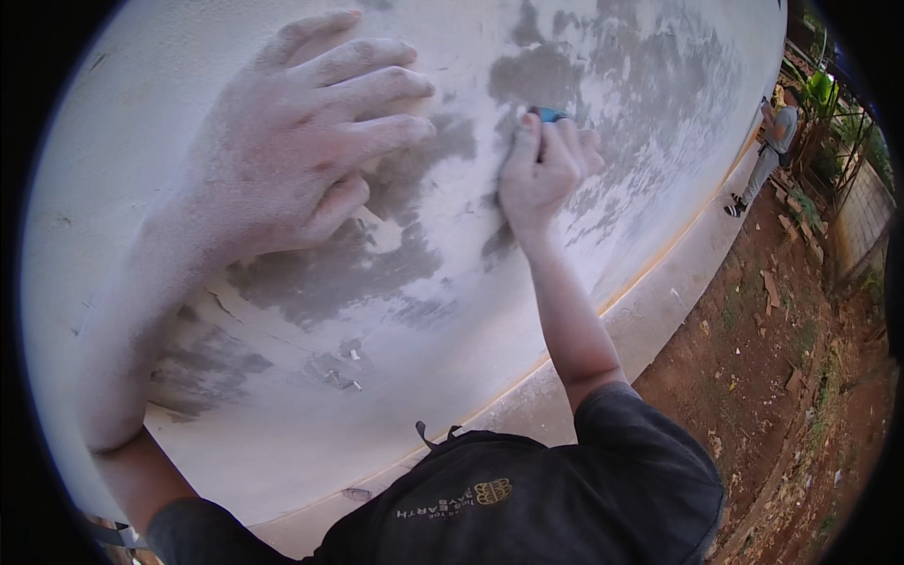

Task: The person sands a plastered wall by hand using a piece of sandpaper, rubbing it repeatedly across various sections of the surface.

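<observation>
Before me is a white-painted wall, with grey patches where the paint has worn or come off. My left hand, pale with dust, is near the camera over the left of the wall. Its fingers are slightly bent and apart, with nothing seen in them; whether the palm touches the wall cannot be told. Farther right, my right hand is closed around a small blue object at a large grey patch. Only the object's top edge shows past the fingers, so its kind is unclear. Dust covers my right forearm too.
A concrete ledge runs along the wall's foot. Beyond it lies reddish bare soil with rubble and leaves. Another person stands beside the wall at far right, near plants and a block wall. Cracks and flaking paint mark the lower left wall.
</observation>
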